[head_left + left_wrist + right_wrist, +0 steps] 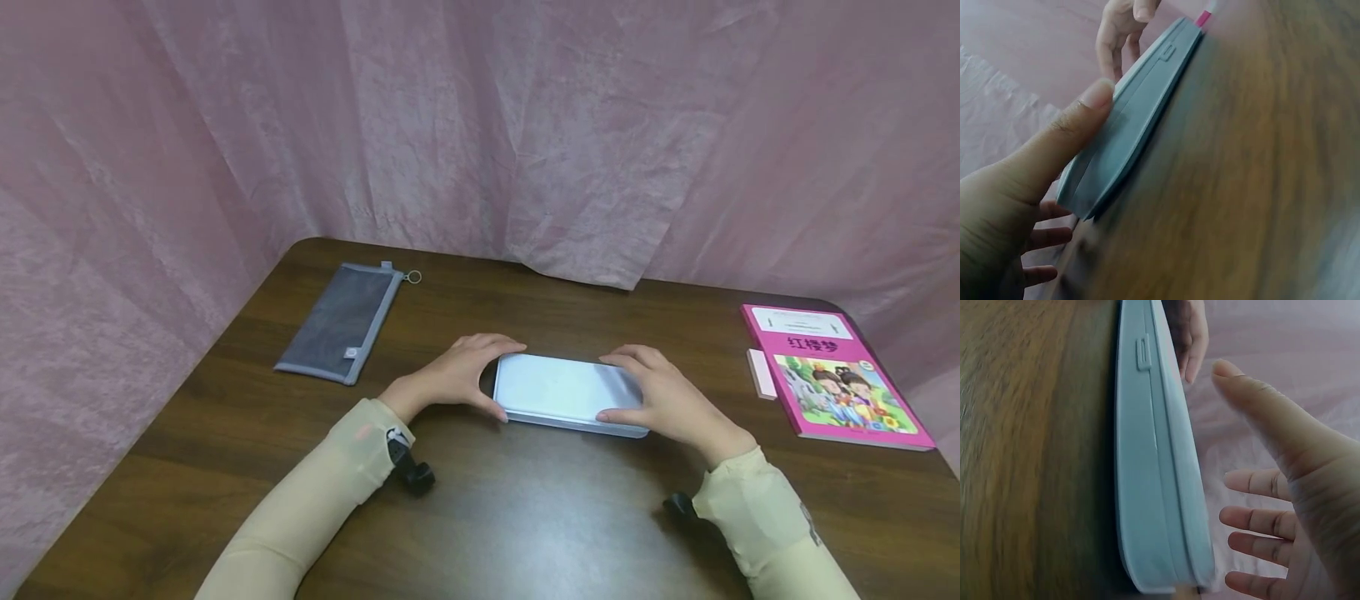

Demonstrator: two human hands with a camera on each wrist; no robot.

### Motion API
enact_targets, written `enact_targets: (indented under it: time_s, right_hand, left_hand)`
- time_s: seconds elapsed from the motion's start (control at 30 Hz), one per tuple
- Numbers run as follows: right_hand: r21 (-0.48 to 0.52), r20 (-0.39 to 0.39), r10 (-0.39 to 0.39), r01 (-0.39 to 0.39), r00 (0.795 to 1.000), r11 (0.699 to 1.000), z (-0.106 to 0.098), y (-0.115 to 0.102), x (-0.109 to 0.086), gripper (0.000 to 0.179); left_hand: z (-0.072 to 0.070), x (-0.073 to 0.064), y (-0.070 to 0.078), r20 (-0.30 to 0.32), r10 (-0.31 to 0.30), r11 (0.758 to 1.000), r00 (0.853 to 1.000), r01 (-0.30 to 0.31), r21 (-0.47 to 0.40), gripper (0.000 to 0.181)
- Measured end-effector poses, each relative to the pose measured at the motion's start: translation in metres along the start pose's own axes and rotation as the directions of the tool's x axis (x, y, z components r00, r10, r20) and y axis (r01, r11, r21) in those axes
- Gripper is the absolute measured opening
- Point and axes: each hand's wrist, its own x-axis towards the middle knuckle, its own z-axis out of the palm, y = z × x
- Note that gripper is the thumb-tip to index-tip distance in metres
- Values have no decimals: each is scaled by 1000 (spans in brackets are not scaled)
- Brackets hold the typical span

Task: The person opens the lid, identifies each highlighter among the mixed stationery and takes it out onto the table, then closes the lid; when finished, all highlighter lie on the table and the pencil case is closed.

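A pale blue, flat hard case (pixel 558 387), which looks like a pencil case, lies on the brown table between the two hands. Its small front latch (pixel 1142 352) shows in the right wrist view. My left hand (pixel 465 371) is spread around the case's left end, thumb at the front corner and fingers at the back. Whether that thumb touches the case I cannot tell. Over the right end hovers my right hand (pixel 667 400), its thumb and fingers extended. In the right wrist view a gap separates these fingers (pixel 1260 519) from the case.
A grey mesh zip pouch (pixel 341 321) with a metal ring lies at the left. On the right is a pink book (pixel 840 375) with an illustrated cover, and a small white block (pixel 761 373) beside it. Pink curtains (pixel 480 125) hang behind the wooden table (pixel 480 517).
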Motion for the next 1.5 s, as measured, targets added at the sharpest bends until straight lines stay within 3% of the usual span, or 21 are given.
enact_targets:
  time_s: [0.23,0.67,0.83,1.23,1.5]
  right_hand:
    - [-14,-1,-2,2,1000,1000,6,-4,6,85]
    - [-110,-26,-56,52,998,993,22,-3,9,104]
    - [-164,-48,-80,71,996,984,25,-5,9,103]
    - [-129,-69,-83,73,994,989,30,-1,12,98]
    - [-100,-85,-82,73,993,992,33,3,13,97]
  left_hand:
    - [4,3,2,9,24,999,1000,-24,35,106]
    - [11,3,4,-26,-9,999,1000,10,39,104]
    - [12,3,5,-35,-18,999,999,19,49,102]
    - [17,1,2,-52,-16,999,998,18,45,101]
    - [18,-1,4,-50,-12,1000,999,11,-17,100]
